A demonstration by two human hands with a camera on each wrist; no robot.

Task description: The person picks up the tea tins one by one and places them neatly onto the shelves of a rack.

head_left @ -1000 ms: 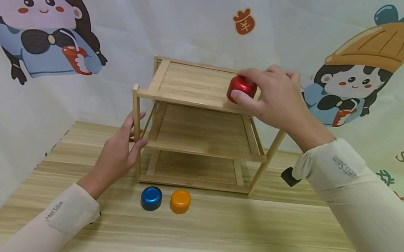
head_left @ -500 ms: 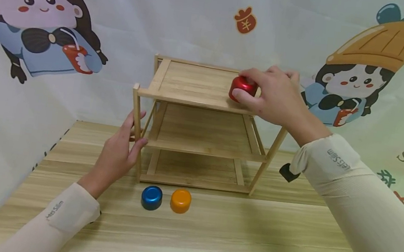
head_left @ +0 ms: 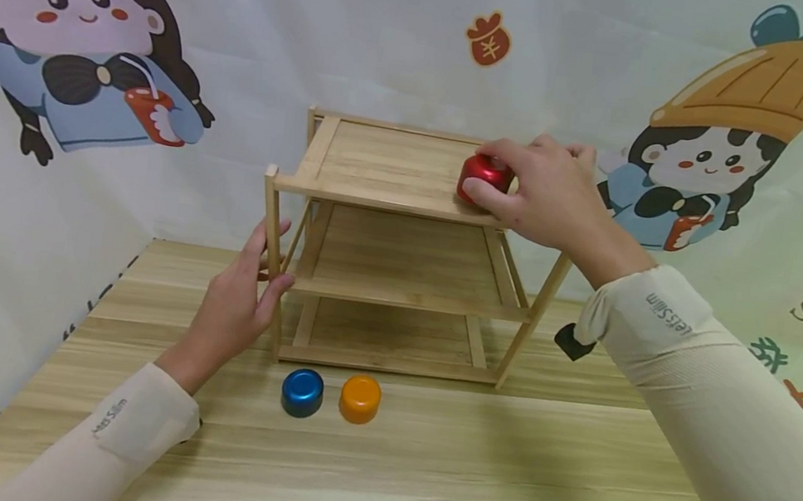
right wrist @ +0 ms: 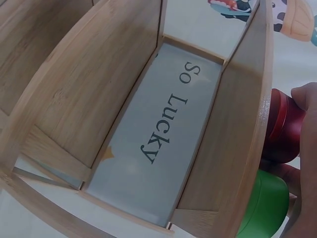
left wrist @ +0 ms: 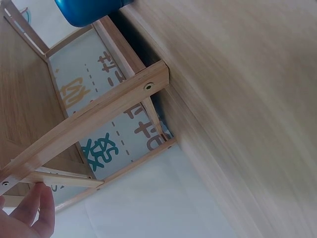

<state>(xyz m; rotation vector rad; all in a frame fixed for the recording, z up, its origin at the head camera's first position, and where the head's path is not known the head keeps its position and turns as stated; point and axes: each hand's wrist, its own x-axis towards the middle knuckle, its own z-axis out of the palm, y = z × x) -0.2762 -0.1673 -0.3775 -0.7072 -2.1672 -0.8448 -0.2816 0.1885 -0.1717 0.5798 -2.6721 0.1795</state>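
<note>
My right hand (head_left: 548,189) grips a small shiny red tin (head_left: 485,179) at the right end of the top shelf, thumb in front and fingers over it. In the right wrist view, a green tin (right wrist: 266,206) stands right beside the red tin (right wrist: 283,128); the hand hides it in the head view. My left hand (head_left: 238,293) holds the left front post of a three-tier wooden shelf rack (head_left: 396,168), its thumb in front and fingers behind. On the table before the rack sit a blue tin (head_left: 302,393) and an orange tin (head_left: 360,399), side by side.
The rack stands on a wood-grain table (head_left: 419,478) near the back. A pale cloth backdrop (head_left: 397,41) with cartoon prints rises behind it and along both sides. The rack's middle shelf (head_left: 408,260) and bottom shelf (head_left: 391,334) lie below the right hand.
The right hand has shifted the red tin slightly to the right on the top shelf, and the green sliver beside it has gone out of sight. The left hand keeps its place.
</note>
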